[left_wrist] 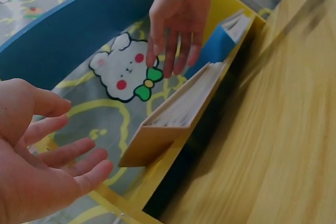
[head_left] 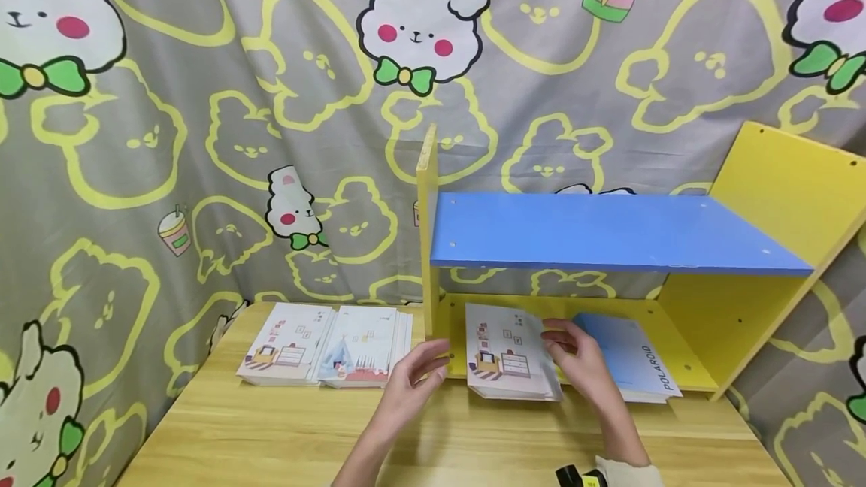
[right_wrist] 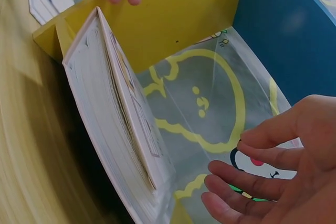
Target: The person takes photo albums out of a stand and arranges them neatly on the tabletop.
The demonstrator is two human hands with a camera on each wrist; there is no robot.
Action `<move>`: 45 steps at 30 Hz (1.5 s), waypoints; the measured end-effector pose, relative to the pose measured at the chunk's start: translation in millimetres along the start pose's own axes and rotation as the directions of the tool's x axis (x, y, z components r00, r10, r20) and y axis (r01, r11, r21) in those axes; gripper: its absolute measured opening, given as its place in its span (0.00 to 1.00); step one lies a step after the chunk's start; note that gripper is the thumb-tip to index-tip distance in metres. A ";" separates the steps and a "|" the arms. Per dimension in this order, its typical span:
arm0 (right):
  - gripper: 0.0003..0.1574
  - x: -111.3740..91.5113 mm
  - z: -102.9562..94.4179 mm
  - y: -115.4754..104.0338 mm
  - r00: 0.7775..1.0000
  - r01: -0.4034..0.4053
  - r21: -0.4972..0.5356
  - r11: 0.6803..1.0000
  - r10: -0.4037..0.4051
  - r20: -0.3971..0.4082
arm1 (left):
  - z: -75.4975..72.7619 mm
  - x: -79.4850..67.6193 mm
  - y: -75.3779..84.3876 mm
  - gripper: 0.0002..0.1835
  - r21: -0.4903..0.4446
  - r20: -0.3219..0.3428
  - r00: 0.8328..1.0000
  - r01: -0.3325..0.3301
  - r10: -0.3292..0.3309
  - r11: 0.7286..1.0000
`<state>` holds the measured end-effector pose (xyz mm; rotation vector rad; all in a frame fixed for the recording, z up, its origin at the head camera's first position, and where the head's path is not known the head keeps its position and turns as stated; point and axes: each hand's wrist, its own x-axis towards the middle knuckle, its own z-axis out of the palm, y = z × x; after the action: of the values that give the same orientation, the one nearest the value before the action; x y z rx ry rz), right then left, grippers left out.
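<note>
Two albums lie side by side at the left of the worktop (head_left: 210, 438): a room-print album (head_left: 291, 344), then a tent-print album (head_left: 358, 344) with further edges showing at its right. Next stands the yellow left panel (head_left: 428, 246) of the shelf unit; near its front hovers the left hand (head_left: 413, 382), fingers spread and loosely bent, holding nothing. Between the two hands, below the level of the blue shelf (head_left: 595, 231), the centre album (head_left: 497, 337) lies cover up on the yellow base board (head_left: 671, 344), its front edge jutting past the board. Close by its right side is the right hand (head_left: 578, 355), fingers apart and slightly bent; the right wrist view shows them clear of the cover, gripping nothing. Furthest right, the blue album (head_left: 625, 355) marked POLAROID lies on the same board, short of the yellow right panel (head_left: 731, 314)

To settle the centre album well, I would lay straight fingers along both sides and nudge evenly, so the cover does not slide over the pages. The jutting edge is best pushed low, at the page block, while minding the gap to the blue album
</note>
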<state>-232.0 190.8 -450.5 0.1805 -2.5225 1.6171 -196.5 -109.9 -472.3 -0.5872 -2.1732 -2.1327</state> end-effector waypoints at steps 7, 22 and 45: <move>0.24 -2.1 -6.1 4.6 1.000 -0.024 -0.020 1.000 0.024 0.019 | 12.0 2.7 -3.1 0.25 0.006 -0.001 0.999 0.041 -0.041 0.999; 0.25 -3.8 -5.3 5.7 0.997 -0.040 -0.088 0.995 0.045 0.056 | 25.7 7.5 -15.1 0.25 0.020 -0.048 0.994 0.095 -0.094 0.995; 0.24 -15.9 -3.4 10.8 0.992 -0.060 -0.219 0.974 0.082 0.094 | 41.5 6.9 -22.2 0.23 0.009 -0.112 0.984 0.137 -0.135 0.991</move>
<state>-218.0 198.8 -461.7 0.1534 -2.7899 1.3757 -199.7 -67.6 -493.7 -0.3187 -2.2278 -2.1520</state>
